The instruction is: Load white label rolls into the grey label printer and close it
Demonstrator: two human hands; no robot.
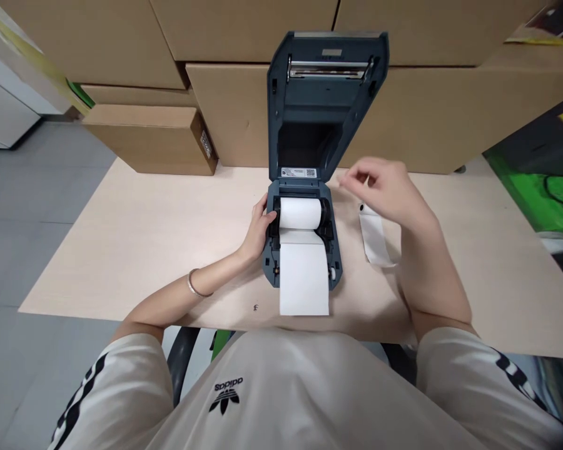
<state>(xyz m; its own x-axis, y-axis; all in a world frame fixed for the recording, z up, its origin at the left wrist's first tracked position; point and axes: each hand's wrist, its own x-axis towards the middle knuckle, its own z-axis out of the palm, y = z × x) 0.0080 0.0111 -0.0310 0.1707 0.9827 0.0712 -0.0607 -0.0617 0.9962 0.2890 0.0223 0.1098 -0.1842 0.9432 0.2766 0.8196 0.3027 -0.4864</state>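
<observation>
A dark blue-grey label printer (272, 256) stands on the table with its lid (300, 112) raised upright. Inside lies a white paper roll (300, 214), and its strip (304, 278) runs forward over the printer's front edge. My left hand (259, 231) holds the printer's left side, thumb on the inner edge beside the roll and fingers along the outside. To the right of the printer, my right hand (380, 187) is raised with curled fingers drawn together, and nothing shows in them. Below it, a loose piece of white paper (374, 237) with a small rolled end lies on the table.
Large cardboard boxes (422, 119) line the back of the pale wooden table (169, 237). A smaller carton (145, 137) rests at the back left. Beyond the table's right edge are a green surface (520, 187) and a dark case (544, 137).
</observation>
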